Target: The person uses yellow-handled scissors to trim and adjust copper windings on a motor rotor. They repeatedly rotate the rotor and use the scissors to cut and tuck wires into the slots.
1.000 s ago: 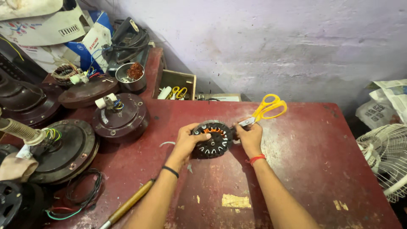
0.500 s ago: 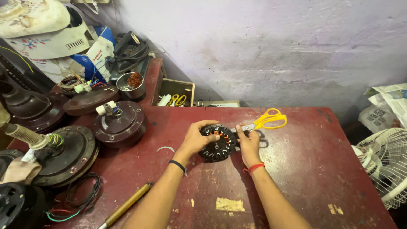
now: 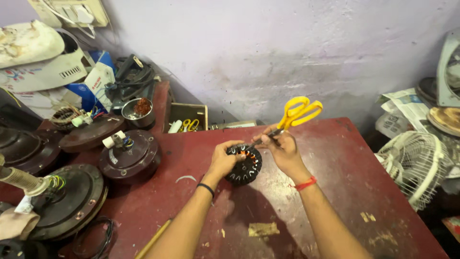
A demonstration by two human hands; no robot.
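Observation:
A black round motor stator point(image 3: 245, 168) with orange copper windings is tilted up off the red table point(image 3: 335, 182), gripped at its left rim by my left hand point(image 3: 223, 160). My right hand point(image 3: 283, 149) holds yellow-handled scissors point(image 3: 292, 116) by the shank near the blades. The closed blade tip pokes into the stator's top slots, handles pointing up and to the right. A black band circles my left wrist, a red one my right.
Several dark ceiling-fan motor housings point(image 3: 128, 156) crowd the table's left side. A steel bowl with copper wire point(image 3: 138, 111) and an open box with small scissors point(image 3: 188, 123) sit at the back. A white fan grille point(image 3: 414, 163) stands right. A yellow-handled tool point(image 3: 154, 238) lies near the front.
The stator has been lifted and tilted up off the table. The scissors swung so their handles point more upward, with the tip now in the stator's slots. The view shifted closer.

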